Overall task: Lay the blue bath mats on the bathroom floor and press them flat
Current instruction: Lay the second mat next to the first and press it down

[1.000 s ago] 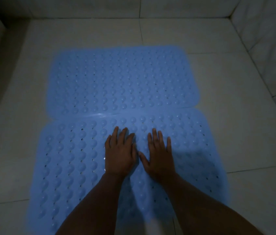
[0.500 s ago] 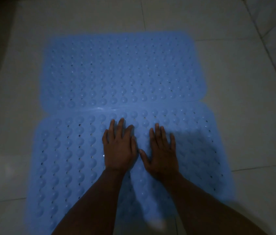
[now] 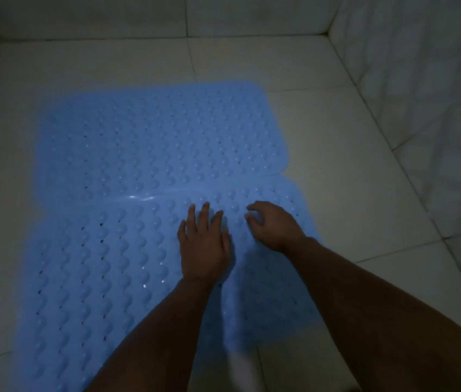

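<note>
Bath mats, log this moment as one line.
near mat: left hand flat | right hand fingers curled | far mat: laid, untouched

Two mats on the floor [image 3: 337, 131], long edges meeting. Far mat [image 3: 153, 142] behind, near mat [image 3: 96, 278] in front, set slightly further right. Left hand [image 3: 204, 247] flat on near mat, close to the seam. Right hand [image 3: 274, 224] just right of it, also on near mat, fingers [image 3: 252, 207] curled down at the far edge. Walls [image 3: 421, 80] behind and to the right of the mats.
</note>
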Available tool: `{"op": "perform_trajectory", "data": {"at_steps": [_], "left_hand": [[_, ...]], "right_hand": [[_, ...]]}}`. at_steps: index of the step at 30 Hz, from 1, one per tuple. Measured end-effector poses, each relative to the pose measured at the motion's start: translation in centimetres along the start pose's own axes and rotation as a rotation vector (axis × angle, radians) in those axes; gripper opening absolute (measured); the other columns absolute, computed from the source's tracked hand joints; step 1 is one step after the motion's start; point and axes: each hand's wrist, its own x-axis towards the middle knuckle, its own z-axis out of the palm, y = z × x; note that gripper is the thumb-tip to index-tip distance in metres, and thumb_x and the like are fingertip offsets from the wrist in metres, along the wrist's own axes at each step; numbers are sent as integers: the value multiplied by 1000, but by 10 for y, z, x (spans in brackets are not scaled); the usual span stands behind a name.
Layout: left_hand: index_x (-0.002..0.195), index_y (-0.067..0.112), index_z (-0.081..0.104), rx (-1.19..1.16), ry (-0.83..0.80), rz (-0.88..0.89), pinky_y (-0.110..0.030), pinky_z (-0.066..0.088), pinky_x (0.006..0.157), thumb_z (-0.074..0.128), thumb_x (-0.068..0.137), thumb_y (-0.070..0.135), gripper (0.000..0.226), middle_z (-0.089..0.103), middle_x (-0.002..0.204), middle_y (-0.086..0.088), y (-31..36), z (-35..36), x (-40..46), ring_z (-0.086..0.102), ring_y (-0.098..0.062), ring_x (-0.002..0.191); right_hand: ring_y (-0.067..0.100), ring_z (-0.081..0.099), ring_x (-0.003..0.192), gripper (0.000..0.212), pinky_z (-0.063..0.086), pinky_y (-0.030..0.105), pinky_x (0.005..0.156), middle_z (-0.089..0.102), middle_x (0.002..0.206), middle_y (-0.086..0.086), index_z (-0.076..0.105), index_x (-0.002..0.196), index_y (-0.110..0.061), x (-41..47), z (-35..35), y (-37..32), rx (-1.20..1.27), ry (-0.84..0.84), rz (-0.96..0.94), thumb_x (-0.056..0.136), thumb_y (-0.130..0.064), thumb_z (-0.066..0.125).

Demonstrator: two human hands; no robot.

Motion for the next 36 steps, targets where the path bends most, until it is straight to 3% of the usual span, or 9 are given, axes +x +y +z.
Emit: {"op": "perform_trajectory", "data": {"at_steps": [4, 7, 13, 20, 27, 31, 33, 34, 36], "left_hand": [[143, 15, 58, -3, -91, 86, -61, 35, 117, 42, 98, 36, 53, 46, 158, -15, 40, 27, 3, 31, -42, 152], [155, 14, 43, 44, -228, 220, -63, 27, 120, 36, 99, 40, 61, 32, 165, -16, 66, 58, 6, 18, -43, 156], [164, 12, 17, 140, -291, 218, -63, 6, 125, 28, 101, 70, 86, 5, 172, -15, 79, 82, -3, -5, -36, 159], [165, 12, 12, 162, -314, 214, -63, 8, 125, 27, 100, 73, 90, 0, 173, -14, 84, 83, -1, -7, -35, 159], [165, 17, 2, 149, -385, 200, -62, -2, 125, 21, 87, 91, 109, -9, 173, -11, 85, 81, 0, -17, -33, 158], [164, 23, -12, 89, -546, 178, -59, -17, 123, 23, 84, 93, 112, -26, 169, -6, 84, 72, 10, -30, -30, 154], [165, 22, 1, 34, -614, 169, -55, -11, 126, 29, 89, 82, 101, -16, 172, -6, 84, 59, 21, -19, -30, 158], [163, 19, 21, -11, -588, 158, -53, 4, 128, 31, 91, 73, 91, 6, 173, -9, 83, 53, 27, 1, -32, 160], [141, 15, 56, -47, -431, 126, -49, 38, 116, 31, 89, 56, 71, 51, 151, -11, 80, 40, 31, 43, -36, 144]], "right_hand": [[25, 61, 122, 51, 48, 44, 105, 68, 127, 3, 69, 121, -22, 8, -25, 39, 27, 98, -10, 89, -55, 46], [25, 63, 115, 46, 52, 45, 98, 70, 118, 1, 71, 114, -22, 16, -31, 68, 13, 183, -48, 91, -53, 46], [30, 62, 116, 34, 51, 46, 96, 69, 115, 7, 72, 109, -15, 25, -20, 104, -21, 353, -216, 99, -40, 50], [29, 61, 109, 25, 49, 43, 93, 69, 109, 5, 71, 105, -16, 42, -16, 111, 12, 389, -247, 100, -33, 53], [25, 60, 108, 27, 45, 38, 88, 68, 106, 2, 71, 102, -19, 36, -26, 98, -42, 490, -242, 98, -37, 50], [25, 56, 114, 36, 40, 39, 95, 65, 114, -1, 69, 109, -25, 15, -51, 80, -48, 313, -100, 94, -47, 44], [30, 56, 116, 38, 42, 44, 98, 63, 119, 4, 67, 114, -26, 6, -60, 71, -96, 173, -41, 97, -49, 42], [32, 56, 119, 37, 42, 45, 100, 62, 124, 7, 66, 118, -26, 3, -59, 68, -125, 101, -13, 99, -49, 43], [33, 52, 128, 41, 41, 46, 106, 57, 135, 10, 61, 130, -23, -5, -46, 67, -152, -1, 36, 102, -47, 43]]}}
